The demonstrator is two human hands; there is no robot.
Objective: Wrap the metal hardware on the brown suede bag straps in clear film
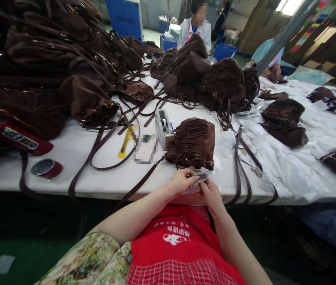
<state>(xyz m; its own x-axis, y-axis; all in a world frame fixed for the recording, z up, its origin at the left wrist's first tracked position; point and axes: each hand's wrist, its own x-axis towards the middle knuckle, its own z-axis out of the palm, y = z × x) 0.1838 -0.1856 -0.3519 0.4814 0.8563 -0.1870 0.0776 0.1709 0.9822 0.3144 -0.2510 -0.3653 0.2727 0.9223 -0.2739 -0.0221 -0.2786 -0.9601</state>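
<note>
- Pinching a small clear strip between my left hand and right hand, both closed on it, likely to keep it flat
- It sits at the tabletop edge, just before the brown fringed bag

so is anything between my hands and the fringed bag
Nothing visible. The left hand and right hand pinch a small pale piece at the table edge, and the fringed bag lies right behind it. The dispenser stands off to the bag's left, the straps to its right.
</note>
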